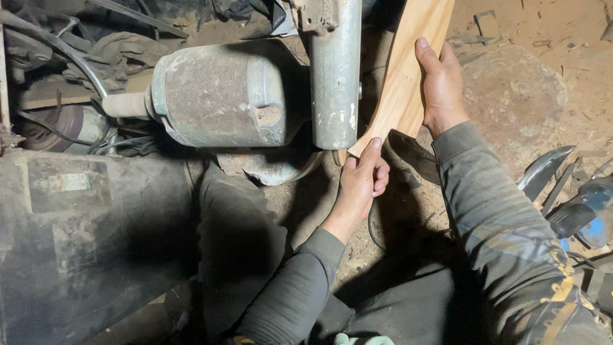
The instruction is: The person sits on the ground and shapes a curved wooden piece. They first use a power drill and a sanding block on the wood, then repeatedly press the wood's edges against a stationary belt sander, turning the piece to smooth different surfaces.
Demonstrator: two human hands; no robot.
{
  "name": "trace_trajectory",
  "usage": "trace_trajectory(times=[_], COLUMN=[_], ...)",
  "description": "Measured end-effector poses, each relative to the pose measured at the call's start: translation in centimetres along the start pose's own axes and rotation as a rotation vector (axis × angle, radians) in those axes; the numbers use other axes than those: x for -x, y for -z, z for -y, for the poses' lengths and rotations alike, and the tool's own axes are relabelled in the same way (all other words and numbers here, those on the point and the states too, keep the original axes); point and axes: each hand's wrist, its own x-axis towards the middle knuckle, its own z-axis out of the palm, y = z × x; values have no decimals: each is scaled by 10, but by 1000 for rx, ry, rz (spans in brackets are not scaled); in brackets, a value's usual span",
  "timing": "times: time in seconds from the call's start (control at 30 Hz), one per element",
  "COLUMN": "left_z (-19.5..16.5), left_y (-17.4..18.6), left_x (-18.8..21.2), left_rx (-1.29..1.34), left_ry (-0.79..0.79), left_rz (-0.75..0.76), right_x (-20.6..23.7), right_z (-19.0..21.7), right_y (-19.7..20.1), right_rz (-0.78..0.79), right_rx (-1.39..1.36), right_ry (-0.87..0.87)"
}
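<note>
Left hand (361, 180) pinches the curved pale wooden plank (402, 76) at its six o'clock end; right hand (440, 86) grips its three o'clock edge beside the grey metal column (335, 70); steady, even pressure suits.

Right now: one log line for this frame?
left hand: grips lower end of wooden piece | right hand: holds its right edge | wood against metal column | motor left

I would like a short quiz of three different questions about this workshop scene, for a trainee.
1. True or false: both hands touch the curved pale wooden piece.
2. Which hand grips its upper part: A left hand, B right hand?
3. Fill in: the wood's lower end sits beside the upright grey metal ____.

Key: 1 true; 2 B; 3 tube.
</note>
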Motion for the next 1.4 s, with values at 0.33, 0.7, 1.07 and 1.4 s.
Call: trace_trajectory(times=[0.33, 0.7, 1.07, 1.4], left_z=[4, 6, 4, 5], left_y=[4, 5, 8, 14], left_x=[-2, 1, 9, 18], left_rx=[24, 45, 28, 43], left_ry=[5, 9, -17, -34], left_rz=[-3, -15, -3, -5], right_x=[2, 0, 2, 9], right_z=[6, 8, 7, 7], right_y=[-12, -19, -30, -41], right_rz=[-7, -34, 9, 19], right_rx=[-28, 64, 75, 90], right_ry=[-15, -31, -14, -16])
